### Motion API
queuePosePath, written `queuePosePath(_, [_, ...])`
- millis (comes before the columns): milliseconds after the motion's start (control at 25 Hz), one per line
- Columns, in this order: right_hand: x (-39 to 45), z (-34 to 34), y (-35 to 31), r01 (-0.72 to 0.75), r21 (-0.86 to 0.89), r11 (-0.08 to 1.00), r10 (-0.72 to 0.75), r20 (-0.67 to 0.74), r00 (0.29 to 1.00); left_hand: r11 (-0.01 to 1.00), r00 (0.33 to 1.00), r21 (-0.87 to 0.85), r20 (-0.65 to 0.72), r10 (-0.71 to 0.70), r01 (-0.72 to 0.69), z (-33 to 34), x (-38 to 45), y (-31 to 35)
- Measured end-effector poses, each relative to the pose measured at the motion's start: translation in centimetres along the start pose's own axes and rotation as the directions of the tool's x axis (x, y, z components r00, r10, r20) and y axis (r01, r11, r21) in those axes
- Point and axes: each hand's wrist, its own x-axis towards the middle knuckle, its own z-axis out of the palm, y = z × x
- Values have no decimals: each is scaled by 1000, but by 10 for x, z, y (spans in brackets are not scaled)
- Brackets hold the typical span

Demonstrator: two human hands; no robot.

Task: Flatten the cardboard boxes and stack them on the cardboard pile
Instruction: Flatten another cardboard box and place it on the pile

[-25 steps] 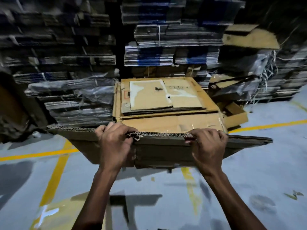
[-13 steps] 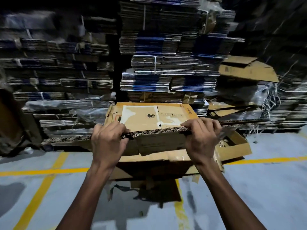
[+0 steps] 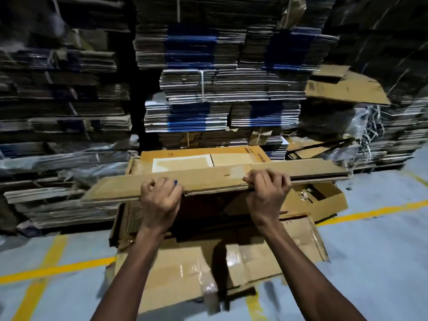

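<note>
A wide flattened cardboard box (image 3: 208, 179) is held level, just above the cardboard pile (image 3: 236, 155). My left hand (image 3: 161, 200) grips its near edge left of centre. My right hand (image 3: 266, 193) grips the same edge right of centre, fingers curled over the top. Behind the held sheet the pile's top shows a brown sheet with a white patch. The pile's front side is dark and mostly hidden by my hands and the sheet. A taped cardboard sheet (image 3: 185, 272) lies on the floor at the pile's foot.
Tall stacks of bundled flat cardboard (image 3: 220, 84) form a wall behind the pile. An open small box (image 3: 324, 200) sits on the floor to the right. Yellow lines (image 3: 53, 272) cross the grey floor. Plastic-wrapped bundles (image 3: 64, 158) stand at the left.
I have moved closer to the pile, and both hands have carried the flattened box forward over it. The sheet's top face now shows instead of its corrugated edge.
</note>
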Motion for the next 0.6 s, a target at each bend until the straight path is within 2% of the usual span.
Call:
queuePosePath(80, [-16,44,10,-44,-13,999,46,94,994,1000,999,-9,45,20,-19,47,-11,-7])
queuePosePath(160, [-37,71,23,-90,-31,995,95,293,951,1000,991,-16,134,-9,11,81,-28,-3])
queuePosePath(320, [-71,94,41,-111,-85,990,140,666,733,988,918,-67,382,-105,141,121,-67,16])
queuePosePath(400, [-86,106,53,-100,-105,989,145,752,643,976,849,-71,509,-142,206,132,-85,23])
queuePosePath(480, [-92,118,63,-100,-117,988,153,789,595,963,765,-32,616,-191,266,141,-93,28])
queuePosePath(600, [-83,137,69,-50,-139,989,144,821,552,920,564,89,766,-308,381,156,-79,26])
